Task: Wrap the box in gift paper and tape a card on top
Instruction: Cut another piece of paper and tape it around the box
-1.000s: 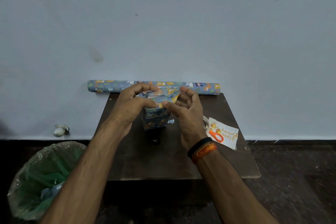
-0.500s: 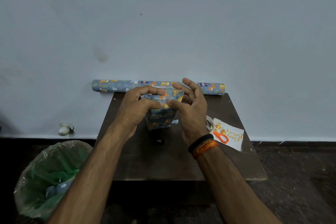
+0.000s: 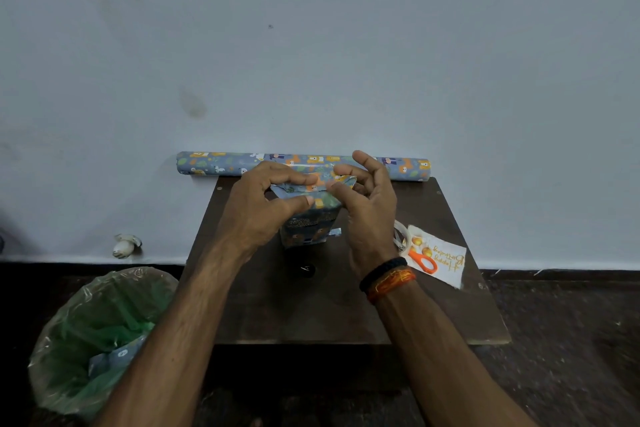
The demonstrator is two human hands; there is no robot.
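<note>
Down at the far left a bin lined with a green plastic bag sits on the floor with a scrap of blue paper in it, and a small white object lies by the wall, too small to identify. Moving in, the left hand pinches the loose top flap of the blue cartoon-print gift paper between thumb and fingers, above the upright paper-covered box, which stands toward the back of the dark brown wooden table. Compared with a second ago the flap looks flatter and more drawn together, and the two hands have closed in on it from either side, so I'd judge the top end fold is being creased down and nearly ready for tape. The right hand, with black and orange bands at the wrist, grips the flap's other end with thumb and forefinger while its remaining fingers fan upward, free. Behind them the long roll of matching blue printed paper lies against the wall. Further right, a white birthday card with gold lettering rests on the table, untouched, with orange-handled scissors on it and a clear tape roll half hidden by the wrist. The box's top face is covered by fingers, so how neatly the fold sits can't be seen.
</note>
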